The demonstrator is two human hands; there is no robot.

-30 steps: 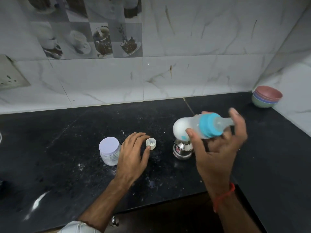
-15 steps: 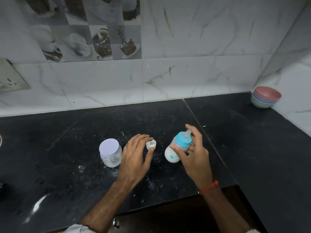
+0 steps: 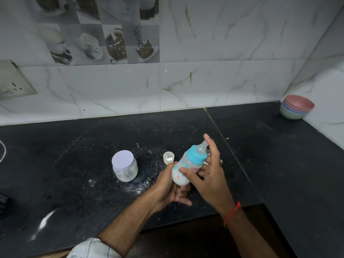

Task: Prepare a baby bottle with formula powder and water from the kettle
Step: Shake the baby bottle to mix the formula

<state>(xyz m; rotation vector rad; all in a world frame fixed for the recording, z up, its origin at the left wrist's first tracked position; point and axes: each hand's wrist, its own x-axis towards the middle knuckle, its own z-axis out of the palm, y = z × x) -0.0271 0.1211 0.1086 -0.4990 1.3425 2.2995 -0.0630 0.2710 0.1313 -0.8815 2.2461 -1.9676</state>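
Observation:
A baby bottle (image 3: 186, 167) with a blue collar, a clear teat and milky white liquid is tilted over the black counter (image 3: 74, 164), teat pointing up and right. My right hand (image 3: 208, 175) grips it, thumb across the body and index finger by the teat. Under its base my left hand (image 3: 171, 187) cups it, palm up. The bottle's small clear cap (image 3: 168, 157) lies on the counter just behind my left hand. Left of that stands a formula jar (image 3: 124, 165) with a pale lilac lid, closed. No kettle is in view.
White powder is scattered on the counter around the jar. Stacked coloured bowls (image 3: 296, 108) sit in the far right corner. A wall socket (image 3: 13, 82) is at the left, and a white cord (image 3: 2, 151) shows at the left edge. The counter's front edge runs below my wrists.
My left hand left the spot beside the cap and came under the bottle's base. My right hand drew the bottle slightly nearer and higher, still tilted.

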